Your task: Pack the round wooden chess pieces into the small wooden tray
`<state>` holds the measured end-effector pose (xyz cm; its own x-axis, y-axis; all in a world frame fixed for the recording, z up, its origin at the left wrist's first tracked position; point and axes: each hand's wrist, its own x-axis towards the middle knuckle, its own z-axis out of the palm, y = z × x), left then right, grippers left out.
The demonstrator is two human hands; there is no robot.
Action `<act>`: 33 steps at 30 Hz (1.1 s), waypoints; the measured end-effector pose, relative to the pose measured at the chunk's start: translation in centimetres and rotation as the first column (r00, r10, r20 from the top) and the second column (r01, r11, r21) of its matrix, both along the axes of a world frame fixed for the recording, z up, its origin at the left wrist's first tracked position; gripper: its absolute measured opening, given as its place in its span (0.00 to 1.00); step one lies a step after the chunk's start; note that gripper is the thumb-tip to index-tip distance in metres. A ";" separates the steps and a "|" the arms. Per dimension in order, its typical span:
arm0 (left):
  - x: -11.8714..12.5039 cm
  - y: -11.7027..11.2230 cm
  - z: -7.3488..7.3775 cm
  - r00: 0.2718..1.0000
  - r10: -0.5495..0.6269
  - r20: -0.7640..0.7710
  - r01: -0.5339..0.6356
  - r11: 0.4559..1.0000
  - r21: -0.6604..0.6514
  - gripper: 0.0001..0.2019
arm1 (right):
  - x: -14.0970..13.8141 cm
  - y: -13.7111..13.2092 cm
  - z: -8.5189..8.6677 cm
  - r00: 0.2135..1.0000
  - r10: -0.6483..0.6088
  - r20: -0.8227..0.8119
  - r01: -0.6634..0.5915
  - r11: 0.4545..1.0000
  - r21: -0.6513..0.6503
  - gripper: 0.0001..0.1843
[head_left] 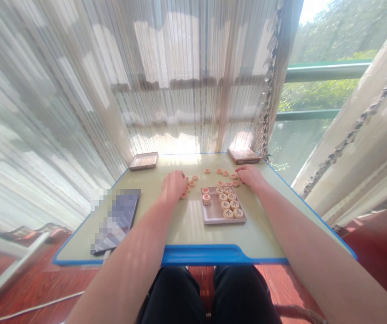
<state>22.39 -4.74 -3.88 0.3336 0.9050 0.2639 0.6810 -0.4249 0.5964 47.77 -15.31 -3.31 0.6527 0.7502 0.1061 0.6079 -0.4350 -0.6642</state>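
My left hand [175, 183] reaches over the table with its fingers curled together, close beside a few red-marked Chinese chess pieces [192, 184]. What its fingers hold, if anything, is hidden. Farther right, my right hand [248, 175] has its fingers pinched together next to another red-marked piece [234, 176]; whether it grips one cannot be made out. Between my forearms lies a shallow open box [215, 215]. Along its right side sit several black-marked pieces [228, 213], and two red-marked pieces [206, 199] are at its left. More loose red pieces [219, 171] form a curve behind the box.
The pale table [179, 225] has a blue rim. A dark tablet-like slab [120, 220], partly pixelated, lies at the left. An open tray-like lid [143, 160] rests at the back left, and a flat box [243, 155] at the back right. Curtains hang behind the table.
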 end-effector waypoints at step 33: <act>1.2 -2.5 2.7 0.687 -0.395 0.610 0.645 0.717 -0.263 0.20 | -8.5 -2.7 1.6 0.721 0.499 0.481 -0.623 0.771 0.134 0.14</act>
